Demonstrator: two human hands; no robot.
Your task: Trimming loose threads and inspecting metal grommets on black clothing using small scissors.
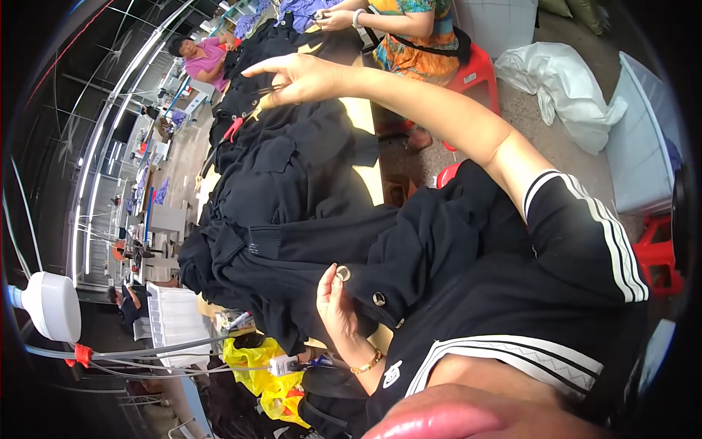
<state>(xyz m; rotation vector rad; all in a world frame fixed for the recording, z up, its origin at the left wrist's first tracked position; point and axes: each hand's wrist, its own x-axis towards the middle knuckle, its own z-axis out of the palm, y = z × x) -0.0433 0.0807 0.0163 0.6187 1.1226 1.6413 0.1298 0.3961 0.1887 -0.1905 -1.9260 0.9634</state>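
Note:
My left hand (338, 311) is closed in a pinch at the edge of a black knit garment (439, 227). A round, pale-centred button (343, 273) shows at its fingertips, and a metal-rimmed button (378, 298) sits further along the cloth. My right arm reaches far across the table. Its hand (292, 79) has the index finger stretched out and the other fingers curled around a slim dark metal tool (268, 89), which looks like thread snips. Beneath that hand lie black garments (256, 175) in a heap, with a red-handled tool (232, 129) on them.
A co-worker in a patterned outfit (413, 44) sits at the table's far side; another person in pink (205, 62) is beyond. A red stool (475, 77), a white sack (563, 84) and a pale bin (640, 132) stand right. A yellow bag (256, 373) and cables (146, 356) are at lower left.

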